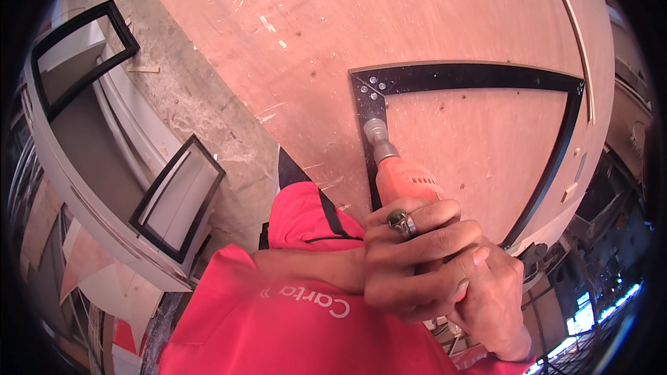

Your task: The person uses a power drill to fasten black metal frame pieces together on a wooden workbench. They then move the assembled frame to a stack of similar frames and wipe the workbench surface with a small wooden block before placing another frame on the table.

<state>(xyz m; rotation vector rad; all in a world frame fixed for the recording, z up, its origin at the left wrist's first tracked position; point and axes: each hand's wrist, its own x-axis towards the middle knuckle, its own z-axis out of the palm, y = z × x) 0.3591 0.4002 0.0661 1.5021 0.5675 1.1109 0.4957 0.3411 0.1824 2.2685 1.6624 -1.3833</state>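
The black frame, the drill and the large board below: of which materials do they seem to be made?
Black frame: perhaps wood or board, painted or laminated; a thin brownish edge shows along its top.
Drill: probably moulded orange plastic, with vent slots; the shiny grey chuck looks metallic.
Large board: likely plywood, unfinished, with faint grain.

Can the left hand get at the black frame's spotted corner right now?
Probably not without letting go: the left hand is clasped at the rear of the power drill. The spotted corner itself looks uncovered.
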